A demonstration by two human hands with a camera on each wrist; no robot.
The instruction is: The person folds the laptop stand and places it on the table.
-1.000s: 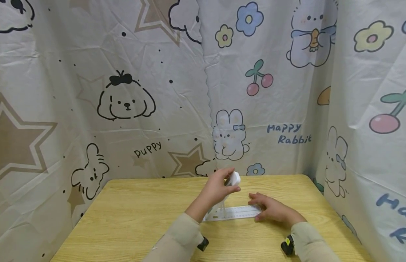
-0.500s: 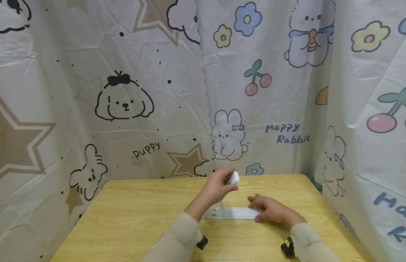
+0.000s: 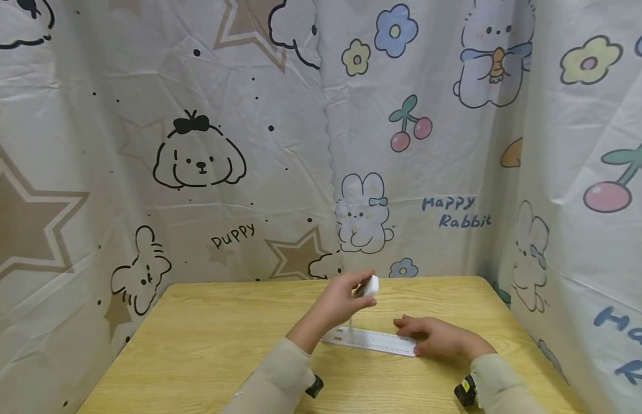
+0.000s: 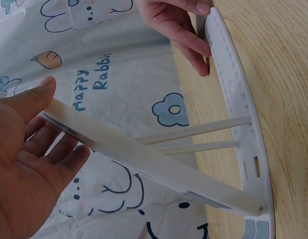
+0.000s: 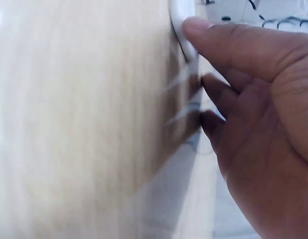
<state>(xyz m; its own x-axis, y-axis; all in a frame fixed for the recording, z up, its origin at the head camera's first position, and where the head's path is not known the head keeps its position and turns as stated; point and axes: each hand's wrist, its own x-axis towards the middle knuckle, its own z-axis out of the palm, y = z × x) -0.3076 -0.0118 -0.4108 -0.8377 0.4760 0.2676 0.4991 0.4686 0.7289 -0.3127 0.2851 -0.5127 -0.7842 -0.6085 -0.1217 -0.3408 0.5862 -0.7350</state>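
Left fingers (image 4: 76, 158) high, right fingers (image 5: 221, 94) low

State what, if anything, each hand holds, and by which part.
Left hand: white folding stand, gripped by the free end of its raised arm. Right hand: touches one end of the base; whether it grips cannot be told.

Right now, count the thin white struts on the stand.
2: in the left wrist view, one strut meets the base higher up, the second strut just below it. The raised arm could hide others.
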